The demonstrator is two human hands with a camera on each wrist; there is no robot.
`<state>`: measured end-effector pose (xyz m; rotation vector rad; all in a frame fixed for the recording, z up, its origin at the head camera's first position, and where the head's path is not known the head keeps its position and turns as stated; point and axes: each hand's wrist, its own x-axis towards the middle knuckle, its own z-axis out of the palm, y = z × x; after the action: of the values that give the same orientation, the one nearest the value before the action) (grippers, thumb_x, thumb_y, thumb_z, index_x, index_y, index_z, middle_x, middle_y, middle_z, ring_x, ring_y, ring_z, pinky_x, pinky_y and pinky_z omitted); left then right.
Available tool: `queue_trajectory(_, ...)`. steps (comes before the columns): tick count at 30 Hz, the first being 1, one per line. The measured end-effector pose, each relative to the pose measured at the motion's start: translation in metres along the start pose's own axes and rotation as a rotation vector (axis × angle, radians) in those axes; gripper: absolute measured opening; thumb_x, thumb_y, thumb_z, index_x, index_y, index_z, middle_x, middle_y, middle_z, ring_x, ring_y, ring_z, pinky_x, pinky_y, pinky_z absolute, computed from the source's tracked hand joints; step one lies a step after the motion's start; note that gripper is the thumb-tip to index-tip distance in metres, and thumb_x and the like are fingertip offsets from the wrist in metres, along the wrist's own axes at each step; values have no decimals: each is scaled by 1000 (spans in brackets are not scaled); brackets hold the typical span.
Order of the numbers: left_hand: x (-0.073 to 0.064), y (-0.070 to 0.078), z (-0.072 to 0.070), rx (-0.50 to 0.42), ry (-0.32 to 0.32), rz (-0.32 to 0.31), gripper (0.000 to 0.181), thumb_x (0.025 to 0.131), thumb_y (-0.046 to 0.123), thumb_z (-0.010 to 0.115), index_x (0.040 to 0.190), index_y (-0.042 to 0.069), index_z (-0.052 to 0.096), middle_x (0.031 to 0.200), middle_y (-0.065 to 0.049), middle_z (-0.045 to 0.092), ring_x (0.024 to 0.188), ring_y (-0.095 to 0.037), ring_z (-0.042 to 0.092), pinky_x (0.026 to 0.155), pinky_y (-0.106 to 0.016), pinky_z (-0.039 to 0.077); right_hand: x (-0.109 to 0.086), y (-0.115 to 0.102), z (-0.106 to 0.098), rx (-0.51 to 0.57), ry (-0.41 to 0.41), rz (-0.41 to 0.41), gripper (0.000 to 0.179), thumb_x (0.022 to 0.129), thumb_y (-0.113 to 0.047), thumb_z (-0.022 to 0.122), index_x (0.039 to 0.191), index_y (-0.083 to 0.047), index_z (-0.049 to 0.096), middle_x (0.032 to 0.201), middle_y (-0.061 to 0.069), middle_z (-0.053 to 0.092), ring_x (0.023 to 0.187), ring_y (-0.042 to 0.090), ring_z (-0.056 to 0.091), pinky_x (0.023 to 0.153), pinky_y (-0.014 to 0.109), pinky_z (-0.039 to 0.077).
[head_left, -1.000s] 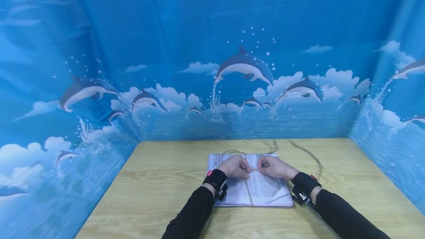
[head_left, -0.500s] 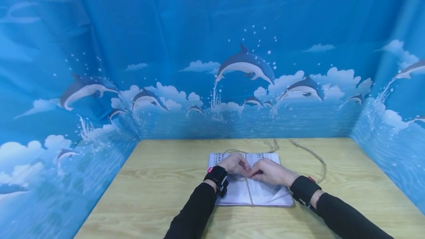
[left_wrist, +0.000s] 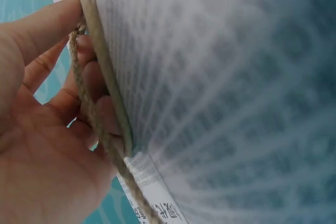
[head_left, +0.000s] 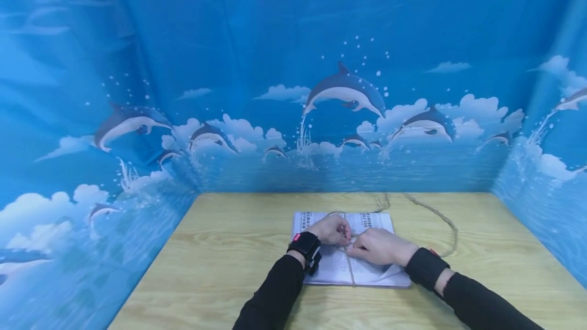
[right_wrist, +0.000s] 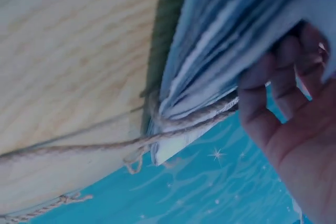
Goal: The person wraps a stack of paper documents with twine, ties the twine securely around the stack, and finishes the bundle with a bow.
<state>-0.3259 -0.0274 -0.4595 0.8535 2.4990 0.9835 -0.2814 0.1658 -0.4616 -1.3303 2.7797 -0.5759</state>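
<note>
A stack of folded newspapers [head_left: 323, 272] lies on the table, wrapped with jute twine [head_left: 352, 272] that runs front to back and also crosswise. Above the crossing, my left hand [head_left: 331, 229] pinches the twine between thumb and fingers; its wrist view shows one strand [left_wrist: 118, 156] hanging across the palm. Close beside it my right hand [head_left: 382, 246] lies low over the stack, knuckles up, thumb and forefinger holding twine at the crossing. Its other fingers [right_wrist: 257, 98] are curled in the right wrist view. The fingertips hide most of the crossing.
A loose twine end [head_left: 435, 211] curves over the wooden table [head_left: 220, 253] right of the stack, and another frayed end [head_left: 383, 202] lies behind it. A blue dolphin-print curtain [head_left: 257, 65] encloses the table's back and sides. One newspaper corner [head_left: 395, 270] is folded up.
The hands were slightly apart with twine between them; my right hand came left to the left fingertips, then turned knuckles up and settled lower over the crossing. The left hand stays nearly in place.
</note>
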Motion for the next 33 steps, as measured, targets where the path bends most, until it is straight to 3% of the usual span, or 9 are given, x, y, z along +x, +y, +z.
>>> queue_trajectory(6,1,1,2,42,-11,-43,10,83,6,77,82,6,67,59,8,47,51,-4,41,49,-16,34,-13,10,-8,111,74,228,46,97,-27,62,54,-21,46,48,-18,29,40,-3,30,42,17,27)
queue_trajectory(11,2,6,1,114,-10,-51,11,83,10,78,82,9,68,60,9,49,54,-5,45,53,-17,36,-14,18,-9,283,139,363,19,87,-7,69,75,-10,54,58,-6,55,47,7,55,44,24,47)
queue_trajectory(13,3,8,1,134,-10,-58,11,82,11,78,81,10,67,60,10,50,55,-5,45,53,-18,36,-12,19,-11,509,184,418,11,89,-2,64,90,-4,52,71,2,62,58,12,62,53,28,55)
queue_trajectory(16,3,9,1,131,-10,-69,12,82,9,78,80,10,66,59,10,50,54,-5,44,52,-18,36,-10,19,-14,1006,255,480,14,98,-3,52,108,0,43,80,4,58,67,10,61,70,30,59)
queue_trajectory(19,4,8,3,106,-27,-81,12,83,8,77,81,9,65,59,9,49,53,-5,43,51,-17,35,-12,19,-19,1289,236,542,22,101,-11,50,118,0,42,71,-4,46,56,4,46,62,22,53)
queue_trajectory(21,4,7,3,94,-34,-92,12,84,8,76,81,9,65,59,9,49,53,-6,43,51,-18,36,-14,20,-26,1192,152,545,30,98,-15,57,121,1,47,66,-7,38,50,3,33,51,18,42)
queue_trajectory(25,2,8,2,109,-31,-108,13,84,10,76,80,10,64,62,9,51,56,-7,44,54,-19,36,-23,30,-46,677,56,473,31,87,-8,66,116,1,61,67,-6,42,50,6,32,47,21,31)
queue_trajectory(28,1,9,0,110,-27,-110,14,84,10,77,80,11,64,65,8,51,59,-8,45,55,-19,37,-30,41,-60,457,136,483,26,85,-4,65,110,0,64,71,-3,48,54,7,38,50,23,34)
queue_trajectory(33,2,7,0,89,-34,-111,14,84,10,77,80,11,63,70,9,54,59,-8,45,56,-19,37,-44,59,-71,336,313,602,21,94,-21,65,104,-3,66,82,5,63,55,6,39,50,25,35)
